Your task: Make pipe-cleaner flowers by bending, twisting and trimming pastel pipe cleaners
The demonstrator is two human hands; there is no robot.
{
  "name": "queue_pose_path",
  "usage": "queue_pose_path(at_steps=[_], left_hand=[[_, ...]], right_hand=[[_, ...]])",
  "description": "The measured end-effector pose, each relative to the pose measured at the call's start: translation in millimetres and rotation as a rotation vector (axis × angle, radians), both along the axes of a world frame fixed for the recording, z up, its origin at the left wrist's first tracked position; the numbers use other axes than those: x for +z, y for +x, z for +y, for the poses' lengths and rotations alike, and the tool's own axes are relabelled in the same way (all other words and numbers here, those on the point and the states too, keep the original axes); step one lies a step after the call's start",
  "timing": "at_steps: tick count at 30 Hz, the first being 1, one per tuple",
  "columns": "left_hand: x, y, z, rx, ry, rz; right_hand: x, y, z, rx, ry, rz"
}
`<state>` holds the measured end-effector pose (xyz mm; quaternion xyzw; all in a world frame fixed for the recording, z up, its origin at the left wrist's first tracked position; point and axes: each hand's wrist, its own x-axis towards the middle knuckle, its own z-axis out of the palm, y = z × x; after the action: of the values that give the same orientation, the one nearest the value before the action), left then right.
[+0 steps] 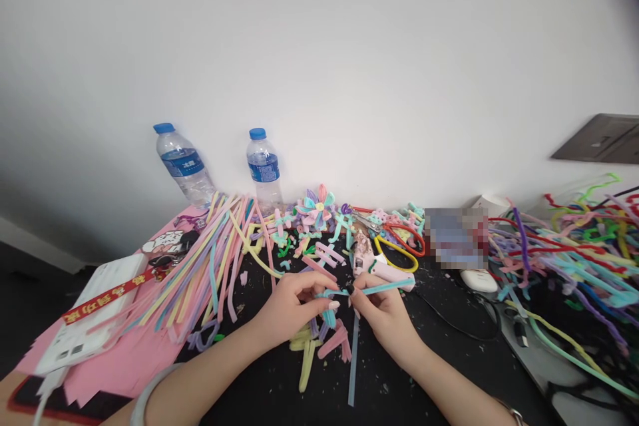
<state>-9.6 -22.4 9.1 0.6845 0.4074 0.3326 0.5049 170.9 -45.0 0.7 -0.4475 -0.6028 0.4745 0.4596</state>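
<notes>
Left hand [289, 306]: fingers curled, thumb and fingertips pinching the bent end of a light-blue fuzzy stem [387, 287]. Right hand [383, 314]: thumb and fingers closed on its straighter stretch. Stem sits just in front of the glue gun [368, 262]. From the gun outward: yellow pieces [307, 363] front-left, scissors [368, 221] just behind, petalled flower [320, 207] behind-left, white case [478, 281] right.

Light-blue fuzzy stem [387, 287], partly folded
Bent over at the left hand [289, 303] — straight free end slanting slightly upward past the right hand [382, 313].
</notes>
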Motion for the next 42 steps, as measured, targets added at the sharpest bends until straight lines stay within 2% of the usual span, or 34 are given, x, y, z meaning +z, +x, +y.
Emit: queue_pose_path(at_steps=[10,19,23,29,35,38,42], left_hand=[[-4.1,1.2,1.7,0.116,-0.070,-0.111],[-1.8,-1.3,6.9,0.145,-0.123,-0.156],[-4.6,-1.0,8.4,0.092,-0.155,-0.221],[-4.4,-1.9,6.7,0.082,-0.114,-0.112],[-1.0,-3.0,8.1,0.099,-0.045,-0.105],[-0.1,-2.8,9.6,0.112,-0.128,-0.162],[0.9,-1.6,10.3,0.136,-0.325,-0.383]], right_hand=[[0.5,-1.7,-1.4,0.024,-0.010,-0.048],[5.9,1.0,-3.0,-0.002,0.032,-0.078],[5.7,2.2,-1.8,-0.011,0.025,-0.095],[5.1,1.6,-0.9,-0.020,0.028,-0.080],[4.5,2.9,-1.9,-0.026,0.036,-0.108],[2.9,4.2,-1.8,-0.085,0.056,-0.085],[1.8,3.7,-2.1,-0.074,0.040,-0.040]])
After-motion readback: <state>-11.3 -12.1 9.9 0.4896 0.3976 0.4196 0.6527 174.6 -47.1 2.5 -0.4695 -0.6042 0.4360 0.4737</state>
